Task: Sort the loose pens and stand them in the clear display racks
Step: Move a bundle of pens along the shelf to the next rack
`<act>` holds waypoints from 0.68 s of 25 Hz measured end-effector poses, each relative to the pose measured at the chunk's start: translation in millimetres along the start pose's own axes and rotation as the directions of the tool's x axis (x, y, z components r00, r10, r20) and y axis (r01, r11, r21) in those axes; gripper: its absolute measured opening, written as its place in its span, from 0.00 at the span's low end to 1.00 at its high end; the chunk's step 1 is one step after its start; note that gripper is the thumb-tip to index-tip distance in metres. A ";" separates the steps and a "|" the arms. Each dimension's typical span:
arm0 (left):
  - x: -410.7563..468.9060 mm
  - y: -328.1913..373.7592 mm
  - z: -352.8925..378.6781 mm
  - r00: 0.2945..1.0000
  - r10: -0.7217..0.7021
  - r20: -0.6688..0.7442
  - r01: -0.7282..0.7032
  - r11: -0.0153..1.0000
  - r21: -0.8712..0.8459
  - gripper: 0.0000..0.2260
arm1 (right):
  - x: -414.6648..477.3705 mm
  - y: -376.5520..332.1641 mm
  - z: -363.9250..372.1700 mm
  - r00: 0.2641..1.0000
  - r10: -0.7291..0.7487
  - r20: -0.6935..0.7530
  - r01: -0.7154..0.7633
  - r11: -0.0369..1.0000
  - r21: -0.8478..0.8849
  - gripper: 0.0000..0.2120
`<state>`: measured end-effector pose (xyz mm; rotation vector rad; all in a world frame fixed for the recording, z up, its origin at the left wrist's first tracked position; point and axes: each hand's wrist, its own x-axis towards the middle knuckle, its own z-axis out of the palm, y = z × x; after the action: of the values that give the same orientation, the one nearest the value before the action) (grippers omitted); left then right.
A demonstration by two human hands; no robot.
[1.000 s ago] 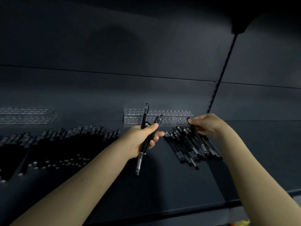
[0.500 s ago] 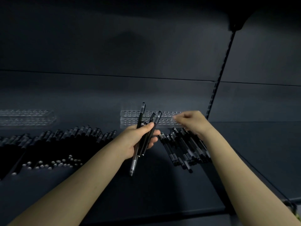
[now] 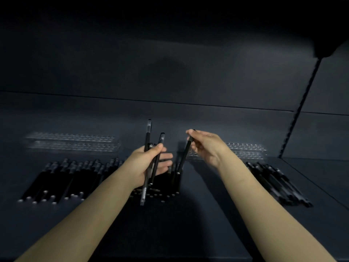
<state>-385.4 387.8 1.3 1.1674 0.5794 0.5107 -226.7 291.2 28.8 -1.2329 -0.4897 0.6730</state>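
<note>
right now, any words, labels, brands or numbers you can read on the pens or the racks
No text can be read anywhere.
On the long pen in the left hand: a pale patch near its lower end, too blurred to read.
On the single pen in the right hand: no marking shows.
On the clear racks and loose pens: too dark and blurred to tell.

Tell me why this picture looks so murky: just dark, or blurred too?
Both, in the head view: the light is dim and the shelf dark; the left clear rack, right clear rack and right pile of loose pens are smeared by motion blur; the pens in the left hand and the pen pinched by the right hand look sharper; a soft shadow lies on the back panel.
</note>
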 end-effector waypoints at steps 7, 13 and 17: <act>5.3 34.8 -101.0 0.996 -0.016 -0.090 0.011 0.999 -0.052 0.09 | 14.5 45.7 105.8 1.000 0.006 0.027 0.004 0.941 -0.339 0.10; 15.9 48.4 -147.6 0.993 -0.007 -0.116 0.000 0.998 -0.056 0.06 | 28.6 75.9 154.0 0.998 -0.060 0.037 0.069 0.726 -0.684 0.16; 15.8 44.5 -150.8 1.000 -0.019 -0.004 0.019 0.998 -0.066 0.05 | 33.7 88.1 151.6 0.986 -0.164 0.011 0.103 0.564 -0.819 0.23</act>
<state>-476.4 517.0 -1.3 1.0972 0.5728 0.5127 -322.2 435.4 -15.4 -2.0735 -0.8912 0.2349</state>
